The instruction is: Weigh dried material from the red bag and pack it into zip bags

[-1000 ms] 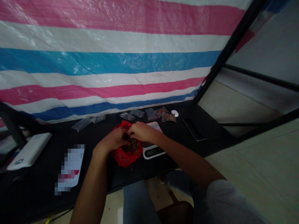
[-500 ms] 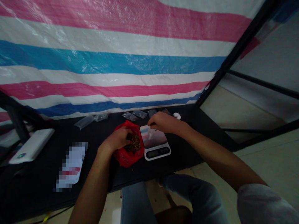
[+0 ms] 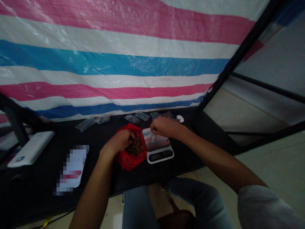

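My left hand (image 3: pixel 120 141) is curled at the mouth of a red plastic bag (image 3: pixel 124 160), its fingers pressed into a heap of brown dried pieces (image 3: pixel 135 147). My right hand (image 3: pixel 165 127) is over a white digital kitchen scale (image 3: pixel 158 156) and pinches the top of a small clear plastic bag (image 3: pixel 152 136) on the scale's platform. The scale's display faces me, too dark to read. The hand hides the upper part of the small bag.
Several small clear plastic bags (image 3: pixel 132 119) lie along the back of the black table (image 3: pixel 43 181). Near them are a round white object (image 3: pixel 180 118), a white slab-shaped device (image 3: pixel 30 149) at left and a pixelated white packet (image 3: pixel 72 168). A striped tarpaulin (image 3: pixel 107 63) hangs behind.
My right hand has moved right from the red bag to over the scale, uncovering its platform, and pinches the small clear bag there. My left hand stays at the red bag.
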`<action>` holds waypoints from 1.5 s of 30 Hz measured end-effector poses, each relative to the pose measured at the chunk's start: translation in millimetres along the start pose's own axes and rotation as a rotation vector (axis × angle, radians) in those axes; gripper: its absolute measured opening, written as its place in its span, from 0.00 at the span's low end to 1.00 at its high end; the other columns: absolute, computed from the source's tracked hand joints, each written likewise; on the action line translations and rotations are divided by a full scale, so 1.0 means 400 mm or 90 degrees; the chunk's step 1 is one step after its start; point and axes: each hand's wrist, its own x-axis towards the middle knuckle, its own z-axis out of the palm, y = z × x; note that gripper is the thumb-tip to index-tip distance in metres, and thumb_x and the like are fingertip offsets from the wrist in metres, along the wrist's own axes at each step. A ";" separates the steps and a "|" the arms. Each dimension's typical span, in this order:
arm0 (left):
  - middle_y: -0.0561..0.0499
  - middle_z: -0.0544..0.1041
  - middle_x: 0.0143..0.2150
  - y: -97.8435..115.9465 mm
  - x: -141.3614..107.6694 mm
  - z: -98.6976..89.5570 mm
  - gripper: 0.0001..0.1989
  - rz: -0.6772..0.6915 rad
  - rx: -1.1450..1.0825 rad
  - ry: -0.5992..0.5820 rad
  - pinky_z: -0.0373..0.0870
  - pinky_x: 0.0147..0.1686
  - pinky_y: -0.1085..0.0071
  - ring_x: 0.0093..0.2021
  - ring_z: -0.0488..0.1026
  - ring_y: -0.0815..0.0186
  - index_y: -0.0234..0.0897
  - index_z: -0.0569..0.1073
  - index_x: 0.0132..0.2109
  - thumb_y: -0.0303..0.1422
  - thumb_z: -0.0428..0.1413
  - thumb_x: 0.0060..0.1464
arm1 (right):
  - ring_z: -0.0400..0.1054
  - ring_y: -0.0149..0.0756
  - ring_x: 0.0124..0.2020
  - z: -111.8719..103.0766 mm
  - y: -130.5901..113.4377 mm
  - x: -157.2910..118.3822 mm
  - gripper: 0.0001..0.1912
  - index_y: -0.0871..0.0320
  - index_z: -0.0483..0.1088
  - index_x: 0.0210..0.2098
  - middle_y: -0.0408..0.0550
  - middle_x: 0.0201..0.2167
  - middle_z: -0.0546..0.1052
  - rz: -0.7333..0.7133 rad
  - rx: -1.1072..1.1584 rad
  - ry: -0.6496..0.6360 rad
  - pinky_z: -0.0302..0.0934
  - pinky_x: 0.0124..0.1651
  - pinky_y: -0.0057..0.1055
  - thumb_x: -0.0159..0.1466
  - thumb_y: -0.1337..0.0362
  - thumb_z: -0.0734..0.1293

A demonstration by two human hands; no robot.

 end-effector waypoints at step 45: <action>0.46 0.85 0.43 0.005 0.000 -0.029 0.12 0.007 -0.110 0.041 0.75 0.43 0.67 0.41 0.82 0.58 0.38 0.83 0.42 0.32 0.57 0.53 | 0.70 0.33 0.35 0.094 0.088 -0.067 0.07 0.59 0.82 0.39 0.49 0.37 0.81 -0.025 0.208 0.194 0.57 0.40 0.29 0.68 0.68 0.69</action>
